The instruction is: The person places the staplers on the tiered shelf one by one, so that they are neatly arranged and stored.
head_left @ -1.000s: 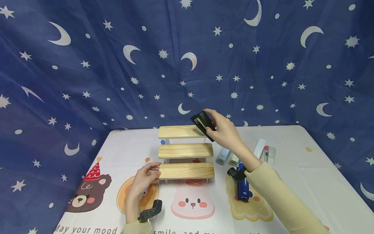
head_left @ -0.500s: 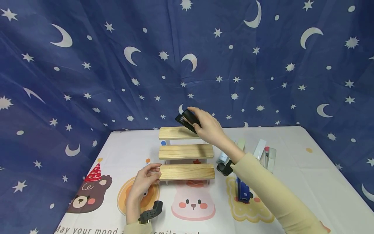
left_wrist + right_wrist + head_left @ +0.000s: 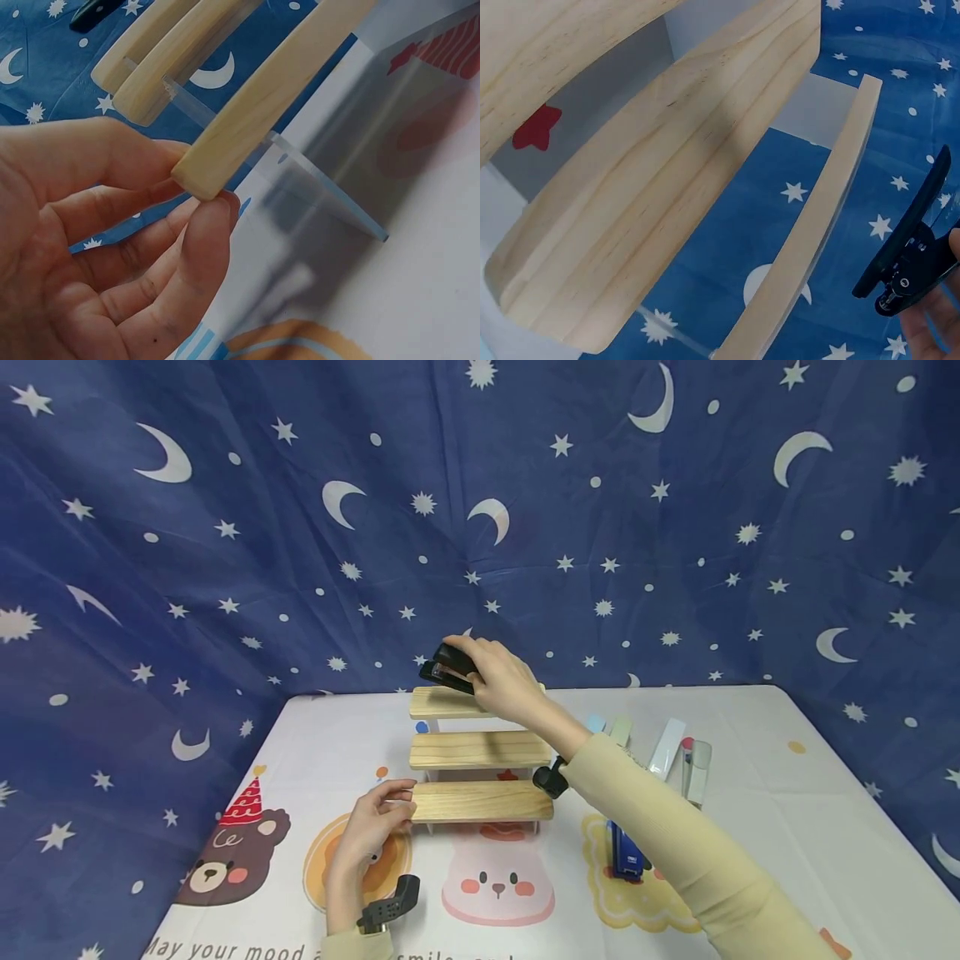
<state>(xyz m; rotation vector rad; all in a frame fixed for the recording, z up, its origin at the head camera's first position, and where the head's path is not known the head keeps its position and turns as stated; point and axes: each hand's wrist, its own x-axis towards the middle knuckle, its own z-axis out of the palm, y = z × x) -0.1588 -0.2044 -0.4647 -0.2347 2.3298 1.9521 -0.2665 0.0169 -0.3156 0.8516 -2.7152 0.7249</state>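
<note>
A three-step wooden display rack (image 3: 480,750) with clear side supports stands on the table. My left hand (image 3: 372,822) pinches the left end of its lowest board, thumb and finger on either side of the wood in the left wrist view (image 3: 240,112). Over the top board, my right hand (image 3: 504,681) grips a black stapler (image 3: 450,667) by its back end. In the right wrist view the stapler (image 3: 911,240) appears apart from the top board, its base and arm spread a little; only part of the right hand's fingers (image 3: 922,326) shows there.
Right of the rack, a dark blue stapler (image 3: 627,853) lies on the table (image 3: 780,827). Behind it are a white stapler (image 3: 666,750), a clear-grey one (image 3: 698,772), and light blue and green ones partly hidden by the right sleeve (image 3: 675,835). A starry blue curtain (image 3: 525,527) hangs behind.
My right hand has carried the black stapler leftward along the top board, from its right end toward its left, turning it flatter. The left hand keeps its hold on the lowest board.
</note>
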